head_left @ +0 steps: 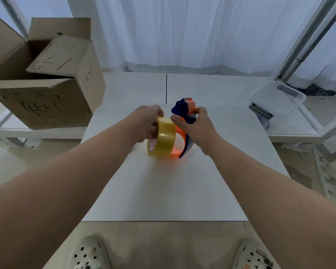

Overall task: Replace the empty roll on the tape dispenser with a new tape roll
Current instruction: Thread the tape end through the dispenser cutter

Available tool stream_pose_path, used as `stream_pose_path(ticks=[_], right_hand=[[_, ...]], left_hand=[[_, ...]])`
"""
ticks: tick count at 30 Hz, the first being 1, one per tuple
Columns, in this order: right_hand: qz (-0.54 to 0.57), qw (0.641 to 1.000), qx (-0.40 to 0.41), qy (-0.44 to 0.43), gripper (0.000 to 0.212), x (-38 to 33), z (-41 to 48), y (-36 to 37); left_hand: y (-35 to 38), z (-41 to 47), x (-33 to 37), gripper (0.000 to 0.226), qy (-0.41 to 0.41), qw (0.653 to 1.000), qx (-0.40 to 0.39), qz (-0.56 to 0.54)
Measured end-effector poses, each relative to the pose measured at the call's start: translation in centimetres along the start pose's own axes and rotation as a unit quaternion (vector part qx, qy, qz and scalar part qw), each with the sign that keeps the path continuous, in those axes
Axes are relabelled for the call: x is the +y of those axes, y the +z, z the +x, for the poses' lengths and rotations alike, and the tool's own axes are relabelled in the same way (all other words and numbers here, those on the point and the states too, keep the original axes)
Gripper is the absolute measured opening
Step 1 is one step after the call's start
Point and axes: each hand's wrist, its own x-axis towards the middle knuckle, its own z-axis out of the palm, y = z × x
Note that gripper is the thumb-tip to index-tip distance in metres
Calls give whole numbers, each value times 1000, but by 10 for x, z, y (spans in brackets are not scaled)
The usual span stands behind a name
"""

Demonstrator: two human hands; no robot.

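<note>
Yellowish roll: a translucent tape roll (162,138) stands on edge at the centre of the frame, its lower rim at the white table (163,187), pressed against the side of the dispenser.
Dispenser: an orange and dark blue tape dispenser (184,121) sits just right of the roll, its orange wheel touching the roll, its blue head reaching up toward the frame's centre.
Left hand: the left hand (147,123) comes in from the lower left, its fingers (153,131) curled around the roll's left face and rim, grasping it.
Right hand: the right hand (197,127) comes in from the lower right, clenched on the dispenser, thumb near the roll's top.
Upper left: an open cardboard box (47,84) with dark scribbles rests on a low shelf.
Right edge: a clear plastic tub (277,97) lies tilted on another shelf.
Bottom: two pale clogs (89,253) show below the table edge.
</note>
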Motion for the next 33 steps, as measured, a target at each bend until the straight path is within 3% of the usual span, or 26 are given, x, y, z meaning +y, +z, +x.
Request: stream_pose_path(ticks=[4, 7, 9, 12, 14, 16, 18, 20, 22, 25, 28, 33], right_hand=[[32, 999, -17, 40, 57, 4, -1, -3], [28, 998, -26, 53, 58, 4, 0, -5], [16, 997, -38, 64, 59, 4, 0, -8], [-20, 995, -67, 66, 58, 1, 1, -16], [-63, 992, -81, 69, 59, -1, 2, -21], [-79, 990, -83, 82, 58, 1, 2, -26], [-76, 991, -64, 95, 58, 4, 3, -29], [-53, 992, -12, 109, 63, 6, 5, -31], [4, 991, 35, 130, 65, 1, 6, -30], [64, 988, 30, 139, 63, -7, 7, -28], [22, 993, -17, 112, 52, -10, 5, -28], [-39, 991, -66, 113, 46, -7, 0, -31]], left_hand=[[-14, 0, 0, 40, 37, 990, -41, 129], [-26, 2, -3, 47, 107, 954, -120, 254], [-29, 3, -7, 47, 192, 906, -106, 362], [-28, 6, -11, 38, 307, 802, -13, 512], [-29, 8, -15, 36, 346, 769, 15, 537], [-31, 11, -18, 34, 353, 781, 14, 514], [-33, 10, -19, 29, 344, 829, 13, 441], [-33, 7, -16, 27, 344, 868, 10, 358], [-31, 3, -12, 30, 349, 883, 5, 315], [-26, 3, -9, 30, 366, 862, 31, 349], [-26, 8, -10, 34, 368, 826, 70, 422], [-34, 13, -13, 44, 351, 807, 110, 463]])
